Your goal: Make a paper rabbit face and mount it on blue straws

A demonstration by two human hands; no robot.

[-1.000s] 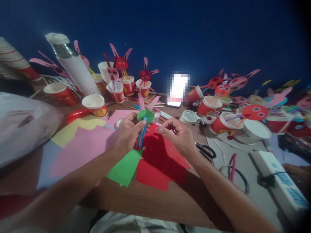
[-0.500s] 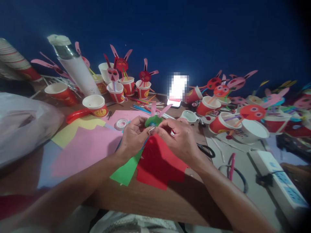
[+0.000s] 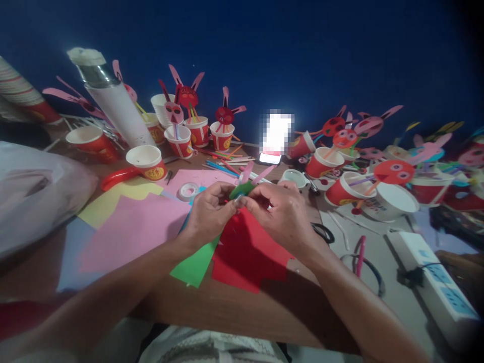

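Observation:
Between my two hands, above the middle of the table, is a green paper rabbit head [image 3: 242, 190] with two pink ears [image 3: 262, 174]. My left hand [image 3: 212, 209] pinches its left edge between thumb and fingers. From the other side my right hand [image 3: 278, 206] grips it, and the two thumb tips meet at its lower edge. A small bluish patch shows on the green piece near the thumbs; what it is, I cannot make out. Below the hands lie a red paper sheet [image 3: 253, 257] and a green paper sheet [image 3: 194, 264].
Pink paper [image 3: 136, 232], a tape roll [image 3: 188, 191] and a red-handled cup [image 3: 145, 164] lie left. Paper cups with rabbit heads [image 3: 223, 133] line the back beside a lit phone [image 3: 277, 133]. Right are black-handled scissors [image 3: 322, 233] and a power strip [image 3: 434, 277]. A white flask [image 3: 117, 111] leans at back left.
The green rabbit head has tipped, so its face now looks flatter and its ears lean to the right. Both hands keep their pinch on it. The whole view has shifted slightly.

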